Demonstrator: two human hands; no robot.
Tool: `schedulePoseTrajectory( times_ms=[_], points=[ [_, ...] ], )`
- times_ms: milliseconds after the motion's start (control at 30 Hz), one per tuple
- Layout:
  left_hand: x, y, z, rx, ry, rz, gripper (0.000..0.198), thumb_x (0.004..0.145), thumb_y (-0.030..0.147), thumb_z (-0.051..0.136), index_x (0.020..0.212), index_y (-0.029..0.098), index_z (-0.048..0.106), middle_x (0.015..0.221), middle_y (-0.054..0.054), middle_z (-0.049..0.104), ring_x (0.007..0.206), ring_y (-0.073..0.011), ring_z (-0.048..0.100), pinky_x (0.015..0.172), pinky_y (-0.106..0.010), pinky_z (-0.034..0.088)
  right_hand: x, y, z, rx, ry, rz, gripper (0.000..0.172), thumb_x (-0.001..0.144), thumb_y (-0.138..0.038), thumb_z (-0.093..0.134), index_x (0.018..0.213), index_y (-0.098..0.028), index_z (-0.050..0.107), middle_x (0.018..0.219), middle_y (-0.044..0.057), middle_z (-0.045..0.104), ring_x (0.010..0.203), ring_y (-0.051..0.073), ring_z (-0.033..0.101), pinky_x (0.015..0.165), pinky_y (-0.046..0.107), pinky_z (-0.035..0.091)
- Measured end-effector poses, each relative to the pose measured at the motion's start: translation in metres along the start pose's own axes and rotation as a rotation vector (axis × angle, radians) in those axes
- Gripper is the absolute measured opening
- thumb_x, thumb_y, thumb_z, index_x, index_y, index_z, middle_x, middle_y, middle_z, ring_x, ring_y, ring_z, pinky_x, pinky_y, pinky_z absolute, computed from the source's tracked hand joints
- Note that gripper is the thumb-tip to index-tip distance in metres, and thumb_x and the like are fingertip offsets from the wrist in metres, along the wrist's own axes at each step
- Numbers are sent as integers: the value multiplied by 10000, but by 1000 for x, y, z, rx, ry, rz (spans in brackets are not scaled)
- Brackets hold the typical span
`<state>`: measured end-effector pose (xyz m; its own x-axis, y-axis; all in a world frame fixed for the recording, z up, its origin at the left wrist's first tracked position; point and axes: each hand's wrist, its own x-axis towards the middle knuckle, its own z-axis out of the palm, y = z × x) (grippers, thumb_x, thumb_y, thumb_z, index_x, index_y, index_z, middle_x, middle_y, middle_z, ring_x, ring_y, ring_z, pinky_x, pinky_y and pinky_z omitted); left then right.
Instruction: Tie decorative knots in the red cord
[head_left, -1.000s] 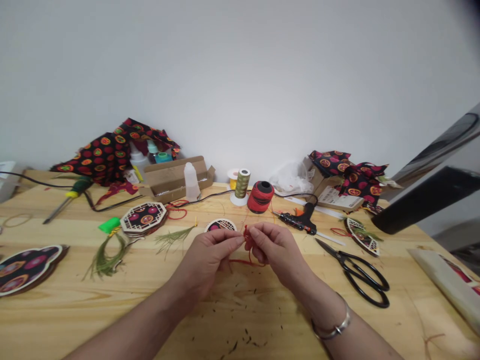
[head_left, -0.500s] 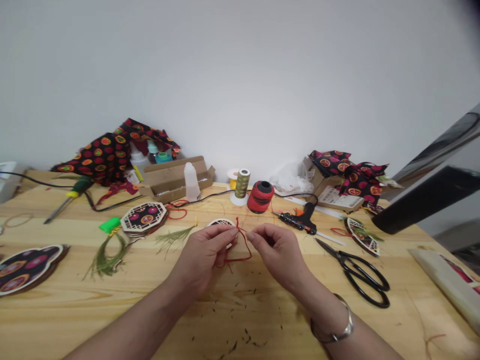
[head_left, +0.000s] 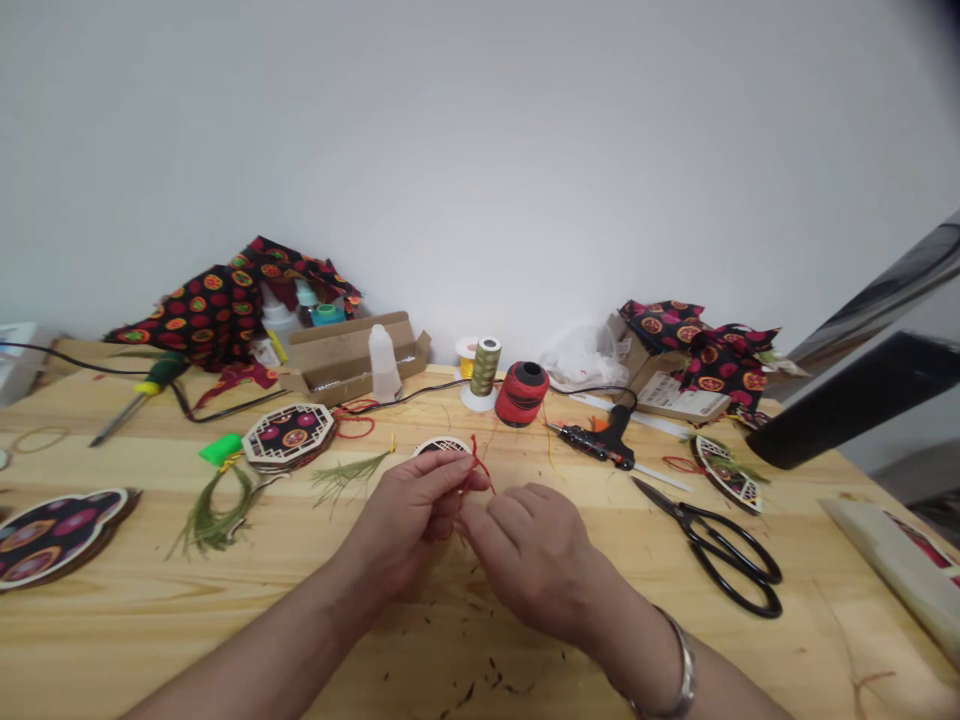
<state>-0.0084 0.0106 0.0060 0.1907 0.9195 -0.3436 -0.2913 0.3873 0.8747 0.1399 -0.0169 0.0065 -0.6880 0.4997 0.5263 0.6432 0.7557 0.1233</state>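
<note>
In the head view, the left hand (head_left: 409, 500) has its thumb and forefinger clamped on a red cord (head_left: 481, 462), one end of which sticks up above those fingertips while a loop bends off to their right; the right hand (head_left: 536, 550) is curled just below and right of them, its fingertips at the lower part of the cord, mostly turned away, so whether they grip it I cannot tell. Right behind the left fingers, partly covered by them, a patterned ornament (head_left: 442, 446) lies on the counter (head_left: 150, 620). Beyond the fingers stand a red spool (head_left: 522, 395) and, beside it, a green spool (head_left: 486, 368), with a white bottle (head_left: 385, 365) farther left. To the left of the fingers lie a green tassel (head_left: 352, 475) and, past it, an eight-sided ornament (head_left: 291, 437). To their right, a glue gun (head_left: 615, 437) lies farther back and black scissors (head_left: 720, 540) lie past the right hand, while dark scraps (head_left: 469, 692) are scattered on the near side of the fingers
</note>
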Motion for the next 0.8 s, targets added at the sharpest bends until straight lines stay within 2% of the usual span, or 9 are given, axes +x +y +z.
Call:
schedulePoseTrajectory(
  times_ms=[100, 300, 400, 500, 567, 600, 667, 733, 800],
  points=[
    [1, -2, -2, -75, -43, -38, 184, 677, 294, 678, 740, 125, 644, 612, 7, 597, 375, -8, 351, 344, -134, 161, 1, -4, -3, -36, -35, -71, 174, 820, -94, 384, 779, -147, 544, 620, 30, 511, 550, 166, 435, 491, 309, 268],
    [3, -3, -2, -171, -59, -82, 161, 672, 234, 688, 728, 140, 570, 473, 84, 440, 337, 7, 212, 329, -128, 107, 4, -18, -2, -2, -19, -205, 185, 804, -86, 395, 734, -137, 559, 572, 28, 490, 503, 154, 416, 461, 305, 257],
    [3, -3, -1, -166, -66, -59, 160, 679, 237, 682, 724, 138, 564, 462, 90, 410, 347, 2, 209, 330, -130, 121, 4, -24, -5, 137, -2, -268, 163, 806, -156, 449, 693, -144, 566, 552, 12, 482, 498, 141, 414, 444, 294, 257],
    [2, -4, 0, -143, -39, -53, 152, 686, 240, 678, 730, 137, 575, 451, 92, 396, 352, -4, 218, 333, -134, 132, 6, -24, -13, 388, 134, -244, 266, 836, -351, 472, 725, -140, 589, 584, 13, 518, 557, 141, 456, 519, 292, 369],
    [1, -4, 0, -139, -21, -45, 152, 681, 234, 686, 750, 140, 589, 457, 89, 405, 363, -8, 250, 343, -135, 155, 6, -18, -17, 508, 269, -38, 262, 853, -353, 454, 835, -133, 595, 762, 69, 591, 724, 175, 520, 671, 333, 432],
    [1, -4, 1, -140, -16, -41, 157, 674, 231, 694, 757, 141, 595, 464, 86, 413, 373, -10, 270, 350, -134, 166, 6, -13, -17, 558, 330, 118, 184, 858, -269, 452, 872, -147, 591, 835, 80, 593, 799, 181, 528, 728, 343, 436],
    [0, -5, 2, -140, -15, -37, 167, 661, 232, 708, 754, 140, 605, 474, 81, 421, 385, -12, 286, 354, -133, 166, 7, -2, -12, 657, 424, 463, 151, 852, -172, 448, 904, -172, 590, 889, 77, 581, 872, 174, 532, 776, 335, 437],
    [0, -4, 2, -120, -17, -37, 171, 660, 253, 710, 738, 135, 614, 466, 80, 411, 383, -12, 268, 349, -137, 146, 9, 8, -2, 841, 414, 751, 106, 824, -215, 510, 882, -172, 589, 885, 67, 595, 843, 167, 551, 780, 327, 445],
    [0, -4, 3, -92, -18, -29, 173, 662, 270, 706, 731, 133, 625, 456, 82, 396, 379, -15, 245, 347, -143, 135, 11, 14, 7, 1192, 304, 972, 119, 783, -268, 569, 835, -163, 590, 790, 40, 616, 732, 146, 574, 717, 303, 470]
  ],
)
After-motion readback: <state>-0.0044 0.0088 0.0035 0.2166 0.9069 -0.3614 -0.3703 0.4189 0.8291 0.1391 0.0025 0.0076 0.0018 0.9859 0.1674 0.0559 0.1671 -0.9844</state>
